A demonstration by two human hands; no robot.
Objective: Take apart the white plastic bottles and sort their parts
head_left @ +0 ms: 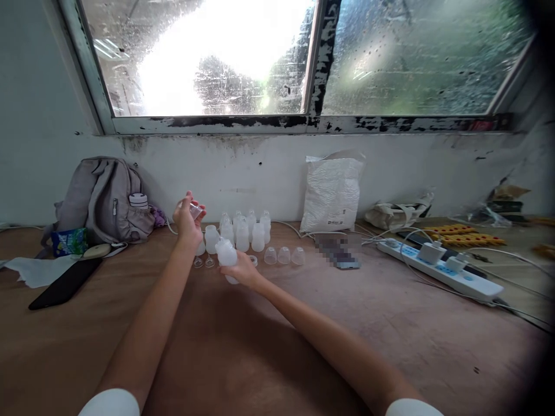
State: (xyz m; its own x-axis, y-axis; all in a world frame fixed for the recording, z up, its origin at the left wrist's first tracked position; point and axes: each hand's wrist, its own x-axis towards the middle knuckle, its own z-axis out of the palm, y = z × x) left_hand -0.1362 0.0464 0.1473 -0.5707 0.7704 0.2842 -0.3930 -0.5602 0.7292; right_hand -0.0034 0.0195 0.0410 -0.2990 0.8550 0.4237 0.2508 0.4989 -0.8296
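Observation:
My left hand (189, 222) is raised with its fingers closed around a small clear plastic cap (196, 210). In front of the bottle group, my right hand (243, 270) grips a frosted white baby bottle (226, 252), tilted with its top toward the far side. Behind it several frosted baby bottles (241, 236) stand upright in rows, some with teats on top. An open-necked bottle (211, 238) stands just left of the held one. Clear teats (209, 261) lie at the left front. A white ring (253, 260) sits just beyond my right hand, partly hidden.
Three clear dome caps (284, 255) stand in a row at the right, before a phone (347, 260). A white plastic parcel (333, 193) leans on the wall. Farther right are a power strip (437, 270) and cables. A backpack (106, 199) and black tablet-like slab (65, 283) lie left.

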